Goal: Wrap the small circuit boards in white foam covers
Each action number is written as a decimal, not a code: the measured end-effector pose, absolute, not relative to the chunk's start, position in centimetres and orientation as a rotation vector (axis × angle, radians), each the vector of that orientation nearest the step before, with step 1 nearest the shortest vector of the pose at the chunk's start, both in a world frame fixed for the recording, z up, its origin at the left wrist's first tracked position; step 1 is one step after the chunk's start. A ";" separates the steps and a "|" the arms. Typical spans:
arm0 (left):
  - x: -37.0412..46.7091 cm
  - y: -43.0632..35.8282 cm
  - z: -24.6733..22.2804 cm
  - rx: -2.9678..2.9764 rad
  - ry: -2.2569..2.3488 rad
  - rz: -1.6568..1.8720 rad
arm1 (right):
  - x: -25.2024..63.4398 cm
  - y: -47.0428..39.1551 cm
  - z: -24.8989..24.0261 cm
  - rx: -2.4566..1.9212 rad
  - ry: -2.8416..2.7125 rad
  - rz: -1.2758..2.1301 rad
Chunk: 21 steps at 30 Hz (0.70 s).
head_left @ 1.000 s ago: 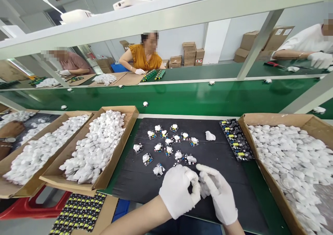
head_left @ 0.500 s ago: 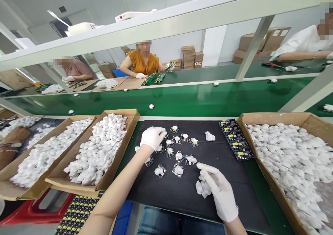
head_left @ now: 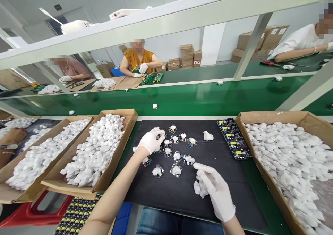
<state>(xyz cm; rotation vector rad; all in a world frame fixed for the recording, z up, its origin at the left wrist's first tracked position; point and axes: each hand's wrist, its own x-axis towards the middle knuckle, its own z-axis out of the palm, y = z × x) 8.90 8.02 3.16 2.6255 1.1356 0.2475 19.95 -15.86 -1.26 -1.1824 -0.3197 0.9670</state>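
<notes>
My left hand (head_left: 151, 140), in a white glove, is at the upper left of a black mat (head_left: 218, 183). Its fingers are curled into a pinch beside small circuit boards (head_left: 177, 170) topped with white lumps; what sits between the fingertips is hidden. At the mat's lower right, my right hand (head_left: 220, 193), also gloved, has its fingers closed around a clump of white lumps (head_left: 199, 188). One forefinger points toward a board with a white lump (head_left: 188, 159). A single white lump (head_left: 208, 135) lies by itself farther back.
Cardboard trays of white lumps stand at left (head_left: 101, 148) and right (head_left: 286, 155). A joined panel of boards (head_left: 234, 137) lies by the right tray. Behind runs a green belt (head_left: 182, 105) carrying small pieces. Co-workers sit beyond; another person's hand (head_left: 15, 136) is at far left.
My left hand has shifted slightly, its fingers now bent in a ring. The right hand keeps the clump. Pieces on the belt moved right, and the co-worker opposite has brought both hands together.
</notes>
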 end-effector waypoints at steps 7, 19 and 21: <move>7.7 5.1 4.4 2.514 0.992 0.902 | 19.8 -15.8 -1.3 -1.190 -0.339 0.922; 10.3 -4.8 3.8 2.636 0.320 0.356 | 20.1 -16.3 -0.4 -1.175 -0.392 0.956; 10.1 -4.6 3.6 2.566 0.384 0.433 | 20.1 -16.4 -0.3 -1.133 -0.399 0.964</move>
